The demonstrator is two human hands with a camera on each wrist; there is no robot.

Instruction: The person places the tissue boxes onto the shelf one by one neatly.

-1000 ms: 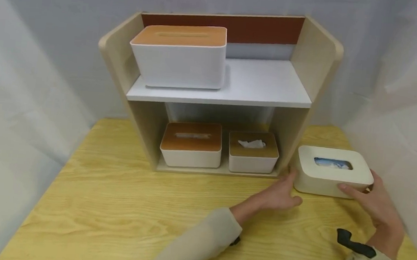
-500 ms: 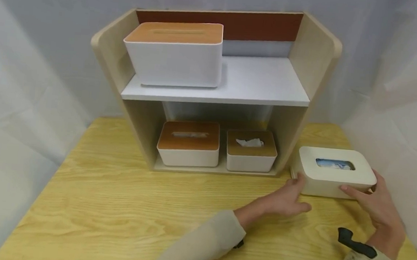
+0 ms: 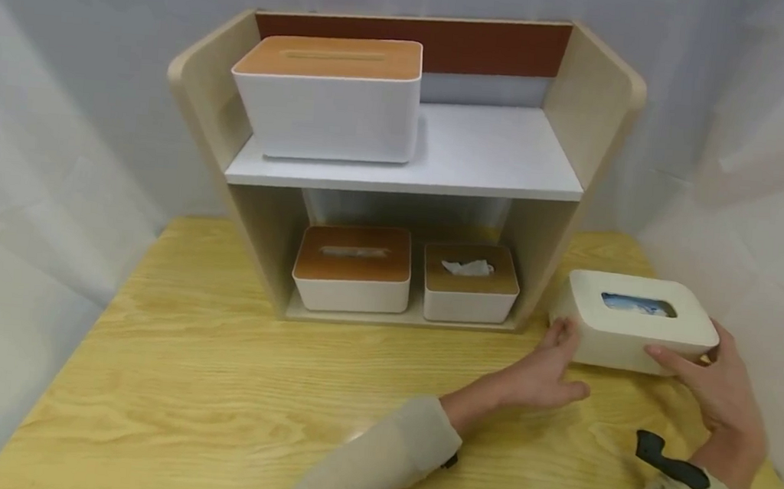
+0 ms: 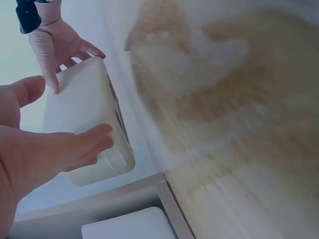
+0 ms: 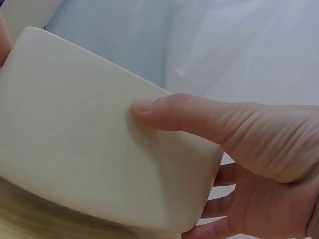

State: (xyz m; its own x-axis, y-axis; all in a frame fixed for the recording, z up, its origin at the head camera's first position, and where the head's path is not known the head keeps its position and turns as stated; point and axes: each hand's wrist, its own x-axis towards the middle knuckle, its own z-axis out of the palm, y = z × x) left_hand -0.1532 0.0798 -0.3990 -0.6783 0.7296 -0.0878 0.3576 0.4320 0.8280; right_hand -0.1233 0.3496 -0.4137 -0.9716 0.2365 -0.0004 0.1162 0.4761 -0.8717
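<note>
A cream tissue box (image 3: 641,325) with an oval slot in its lid is beside the shelf's right side, on the right of the table. My right hand (image 3: 727,378) grips its right end, thumb on the front face and fingers round the side, as the right wrist view shows with the thumb (image 5: 164,112) pressed flat. At the box's left end my left hand (image 3: 537,371) touches it with extended fingers, the thumb held away from it. In the left wrist view those fingers (image 4: 92,142) lie along the box's end. Its underside is hidden in the head view.
A two-level shelf unit (image 3: 403,187) stands on the wooden table (image 3: 214,399). On its upper board sits a large white tissue box (image 3: 339,121); below are two smaller ones, a wider left box (image 3: 353,295) and a narrower right box (image 3: 470,306). White sheeting (image 3: 750,173) hangs around.
The cream box has shifted slightly right and turned a little, its right end now nearer the front. Both hands have moved with it, and the left hand first slid right. The head view shifted slightly.
</note>
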